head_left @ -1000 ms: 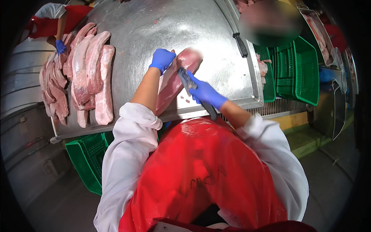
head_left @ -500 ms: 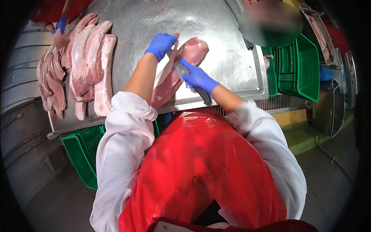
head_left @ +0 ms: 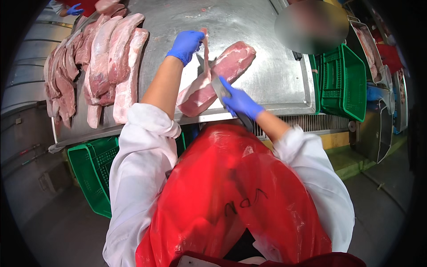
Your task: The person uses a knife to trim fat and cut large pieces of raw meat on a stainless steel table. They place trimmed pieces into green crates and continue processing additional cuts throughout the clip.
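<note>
A long piece of pink meat (head_left: pixel 234 60) lies slantwise on the metal table near its front edge. My left hand (head_left: pixel 187 44), in a blue glove, is closed on the upper end of a thin strip of meat (head_left: pixel 206 55). The strip is pulled up and taut, its lower end still joined to the piece. My right hand (head_left: pixel 242 102), also blue-gloved, grips a knife (head_left: pixel 218 89); the dark handle shows below the fist. The blade rests against the meat beside the foot of the strip.
Several long meat pieces (head_left: pixel 100 66) are heaped at the table's left. A green crate (head_left: pixel 342 84) stands past the right edge, another green crate (head_left: pixel 91 171) below the left front. At the far left is another person's gloved hand (head_left: pixel 75 9). The metal table (head_left: pixel 164 20) has a raised rim.
My left hand has drawn the strip up, lengthening the loose part. My right hand and the knife have moved down and right along the meat. The other person's hand has left the heap.
</note>
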`<state>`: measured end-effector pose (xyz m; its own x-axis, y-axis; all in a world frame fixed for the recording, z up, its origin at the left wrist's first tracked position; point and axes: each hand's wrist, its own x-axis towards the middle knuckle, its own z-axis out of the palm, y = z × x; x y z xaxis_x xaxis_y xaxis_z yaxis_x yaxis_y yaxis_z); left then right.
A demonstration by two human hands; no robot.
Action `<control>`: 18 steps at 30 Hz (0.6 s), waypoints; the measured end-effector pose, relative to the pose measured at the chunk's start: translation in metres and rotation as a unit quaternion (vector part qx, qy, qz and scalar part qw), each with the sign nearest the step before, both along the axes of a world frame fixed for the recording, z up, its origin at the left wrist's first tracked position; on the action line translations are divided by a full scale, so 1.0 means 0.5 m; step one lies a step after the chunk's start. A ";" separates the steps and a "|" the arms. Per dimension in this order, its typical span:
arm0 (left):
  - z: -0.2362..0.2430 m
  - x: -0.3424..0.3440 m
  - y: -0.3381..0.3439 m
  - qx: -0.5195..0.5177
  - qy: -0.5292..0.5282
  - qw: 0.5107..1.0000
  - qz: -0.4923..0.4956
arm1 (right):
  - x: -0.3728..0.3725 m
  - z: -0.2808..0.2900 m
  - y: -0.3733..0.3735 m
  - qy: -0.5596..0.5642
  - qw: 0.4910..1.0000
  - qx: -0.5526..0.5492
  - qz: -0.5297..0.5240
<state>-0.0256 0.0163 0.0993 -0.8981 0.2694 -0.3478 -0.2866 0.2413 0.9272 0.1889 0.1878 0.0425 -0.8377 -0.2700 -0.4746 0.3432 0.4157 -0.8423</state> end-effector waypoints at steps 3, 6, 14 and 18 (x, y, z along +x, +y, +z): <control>0.023 0.010 -0.033 0.050 0.008 0.999 0.019 | 0.107 0.036 0.003 -0.054 0.995 -0.082 -0.027; 0.055 0.043 -0.027 0.081 0.011 0.997 0.009 | 0.014 -0.005 -0.033 -0.031 0.995 -0.080 -0.055; 0.079 0.063 -0.145 0.192 0.002 0.978 0.084 | 0.144 0.043 -0.062 -0.058 0.996 -0.060 -0.038; 0.092 0.093 -0.145 0.208 0.043 0.975 0.057 | -0.001 0.015 -0.127 -0.016 0.996 -0.055 -0.064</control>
